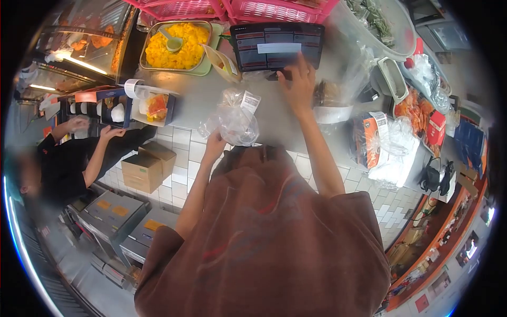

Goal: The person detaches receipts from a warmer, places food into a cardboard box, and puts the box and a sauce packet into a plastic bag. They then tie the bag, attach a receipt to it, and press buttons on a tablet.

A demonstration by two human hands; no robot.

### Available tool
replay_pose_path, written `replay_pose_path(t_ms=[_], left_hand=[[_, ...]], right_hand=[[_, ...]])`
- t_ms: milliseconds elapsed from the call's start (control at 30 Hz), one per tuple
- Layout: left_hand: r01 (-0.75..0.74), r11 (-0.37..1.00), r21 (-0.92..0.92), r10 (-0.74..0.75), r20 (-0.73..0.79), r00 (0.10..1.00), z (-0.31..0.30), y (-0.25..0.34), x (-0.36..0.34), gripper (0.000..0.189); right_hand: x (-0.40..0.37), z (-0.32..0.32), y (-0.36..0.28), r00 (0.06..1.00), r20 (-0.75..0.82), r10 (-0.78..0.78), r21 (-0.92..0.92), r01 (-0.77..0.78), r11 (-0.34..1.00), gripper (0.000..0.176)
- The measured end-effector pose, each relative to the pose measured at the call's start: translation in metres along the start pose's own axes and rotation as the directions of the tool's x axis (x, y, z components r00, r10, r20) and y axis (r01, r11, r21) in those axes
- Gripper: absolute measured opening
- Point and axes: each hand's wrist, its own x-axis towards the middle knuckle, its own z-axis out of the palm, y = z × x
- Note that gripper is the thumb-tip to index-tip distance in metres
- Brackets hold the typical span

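Note:
My right hand [298, 87] reaches over the counter to a dark tablet [280, 45]. Its fingers are stretched out, with a fingertip at the lower part of the lit screen, just under a white box shown there. Low at the counter's near edge, my left hand [215, 145] is closed on the edge of a clear plastic bag [238, 128]. A white printed label [250, 101] sticks up at the bag's top right. What is inside the bag looks pale and is blurred by the plastic.
Beyond the bag stands a tray of yellow food [177, 46] with a scoop in it. Pink baskets [282, 11] line the back. Wrapped packages [330, 98] and a metal container [392, 79] sit to the right. A co-worker [63, 164] handles boxes at left, near cardboard cartons [141, 171].

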Motion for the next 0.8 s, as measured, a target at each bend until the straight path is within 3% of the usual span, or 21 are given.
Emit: replay_pose_path(t_ms=[233,300,367,467,500,533,633,767,800], left_hand=[[0.007,1.000,0.002,-0.007,0.028,1.000,-0.002,-0.008,0.002,0.033],[-0.003,0.997,0.072,0.002,0.013,1.000,-0.003,-0.008,0.000,0.034],[-0.015,0.989,0.145,0.014,0.005,1.000,-0.004,-0.004,-0.001,0.035],[0.047,0.993,0.111,-0.048,0.008,0.999,-0.004,-0.018,0.003,0.036],[0.021,1.000,-0.009,-0.021,0.030,0.999,-0.003,-0.022,0.004,0.036],[-0.002,0.992,-0.128,0.008,0.049,0.999,-0.002,-0.025,0.006,0.037],[-0.072,0.988,-0.134,0.078,0.043,0.996,-0.002,-0.033,0.009,0.038],[-0.052,0.986,-0.157,0.060,0.047,0.997,-0.007,-0.023,0.005,0.043],[-0.051,0.996,0.068,0.047,0.054,0.997,-0.013,0.006,-0.001,0.048]], right_hand=[[-0.008,0.011,-0.011,0.998,0.005,-0.061,0.025,0.061,0.998,0.021],[-0.015,0.019,-0.018,0.964,0.194,-0.182,0.036,0.179,0.983,0.021],[-0.019,0.026,-0.025,0.957,0.209,-0.199,0.064,0.190,0.980,0.020],[-0.020,0.035,-0.025,0.951,0.224,-0.214,0.079,0.201,0.976,0.019],[-0.018,0.036,-0.026,0.952,0.227,-0.208,0.067,0.197,0.978,0.019],[-0.016,0.036,-0.027,0.952,0.224,-0.210,0.066,0.200,0.978,0.019],[-0.015,0.030,-0.034,0.965,0.169,-0.200,0.044,0.195,0.980,0.017],[-0.020,-0.012,-0.046,0.983,0.061,-0.176,0.117,0.168,0.979,0.015],[-0.023,-0.024,-0.046,0.988,0.031,-0.148,0.122,0.143,0.982,0.014]])
